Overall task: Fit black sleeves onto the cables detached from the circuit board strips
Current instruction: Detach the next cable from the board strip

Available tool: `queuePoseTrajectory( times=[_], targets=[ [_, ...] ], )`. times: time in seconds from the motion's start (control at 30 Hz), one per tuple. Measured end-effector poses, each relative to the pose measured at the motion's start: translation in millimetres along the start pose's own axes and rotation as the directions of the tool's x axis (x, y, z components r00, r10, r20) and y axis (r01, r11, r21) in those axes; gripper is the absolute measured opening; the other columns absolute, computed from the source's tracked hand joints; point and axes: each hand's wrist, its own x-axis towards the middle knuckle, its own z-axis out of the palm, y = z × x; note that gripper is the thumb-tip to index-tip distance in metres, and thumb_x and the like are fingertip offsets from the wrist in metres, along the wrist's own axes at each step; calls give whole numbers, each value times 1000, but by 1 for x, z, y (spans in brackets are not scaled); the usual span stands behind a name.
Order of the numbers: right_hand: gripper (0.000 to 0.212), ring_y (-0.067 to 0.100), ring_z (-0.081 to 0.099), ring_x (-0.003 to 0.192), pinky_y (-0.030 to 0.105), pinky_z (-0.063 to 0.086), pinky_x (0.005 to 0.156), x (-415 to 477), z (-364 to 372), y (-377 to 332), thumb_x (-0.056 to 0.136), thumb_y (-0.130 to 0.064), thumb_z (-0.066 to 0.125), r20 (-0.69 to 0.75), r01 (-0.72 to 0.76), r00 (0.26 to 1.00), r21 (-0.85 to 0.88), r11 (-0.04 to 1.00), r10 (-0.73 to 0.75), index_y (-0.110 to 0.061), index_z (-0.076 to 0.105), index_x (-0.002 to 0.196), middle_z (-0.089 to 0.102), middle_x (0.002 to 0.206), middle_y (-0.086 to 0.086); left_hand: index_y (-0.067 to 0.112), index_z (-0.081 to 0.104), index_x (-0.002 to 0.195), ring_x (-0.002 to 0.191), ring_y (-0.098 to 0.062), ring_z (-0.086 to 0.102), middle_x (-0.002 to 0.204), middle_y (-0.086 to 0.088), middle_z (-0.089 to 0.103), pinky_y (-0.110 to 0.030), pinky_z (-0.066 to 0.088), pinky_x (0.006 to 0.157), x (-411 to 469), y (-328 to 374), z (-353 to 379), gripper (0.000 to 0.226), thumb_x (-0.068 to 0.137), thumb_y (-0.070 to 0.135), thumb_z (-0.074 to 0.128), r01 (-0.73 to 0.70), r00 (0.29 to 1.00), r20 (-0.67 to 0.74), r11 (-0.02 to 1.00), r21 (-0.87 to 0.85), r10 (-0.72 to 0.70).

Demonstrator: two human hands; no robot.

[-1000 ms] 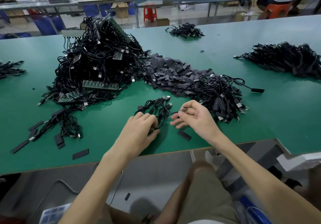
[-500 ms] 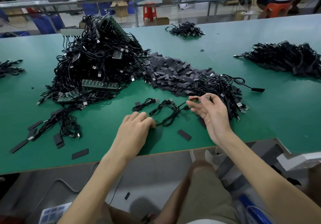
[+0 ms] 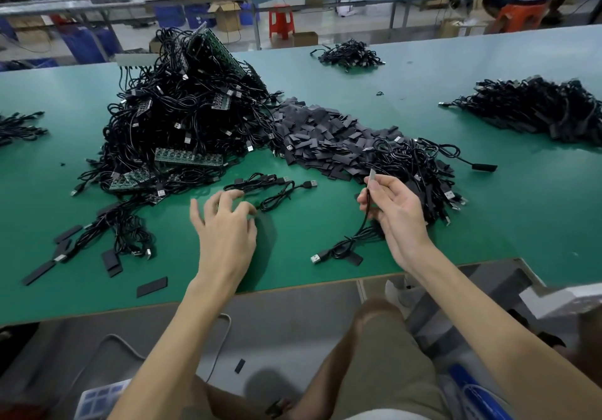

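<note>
My right hand (image 3: 394, 211) pinches a black cable (image 3: 355, 240) just below its small board end, held upright; the cable trails down to a USB plug near the table's front edge. My left hand (image 3: 224, 224) hovers over the green table with fingers spread and loosely bent, its fingertips at two loose cables (image 3: 273, 188). A heap of flat black sleeves (image 3: 325, 139) lies behind the hands. A big tangle of cables with green circuit board strips (image 3: 185, 116) rises at the left.
A pile of sleeved cables (image 3: 420, 172) lies right of my right hand. More cable heaps (image 3: 537, 110) sit at the far right and back. Loose sleeves (image 3: 151, 286) are scattered at the front left. The table's front edge (image 3: 293, 286) runs under my forearms.
My right hand lifted one cable out of the small bundle and drew it to the right, its end now upright. My left hand let go of the bundle and spread its fingers.
</note>
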Motion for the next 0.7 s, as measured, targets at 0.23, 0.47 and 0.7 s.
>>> queuePoseTrajectory(
  times=[0.23,0.47,0.7],
  targets=[
    [8,23,68,86,26,53,68,0,-3,1,105,-6,52,6,66,998,88,994,-67,-12,57,107,71,90,7,16,71,109,101,-27,60,109,0,65,-41,44,90,-23,48,-9,13,99,21,64,-558,830,-159,786,-268,535],
    [9,25,68,89,28,54,71,-1,-3,2,105,-5,52,28,91,995,92,992,-94,-11,57,109,71,92,9,22,72,124,111,-21,54,120,6,65,-39,44,93,-32,80,6,37,97,46,61,-559,740,133,713,-424,659],
    [16,20,63,83,29,48,71,-1,-1,2,102,-5,57,67,53,997,-46,998,-50,-14,67,112,71,90,9,17,78,114,99,-21,51,105,0,64,-34,43,90,-28,70,1,30,89,33,75,-441,737,193,677,-589,648]
  ],
)
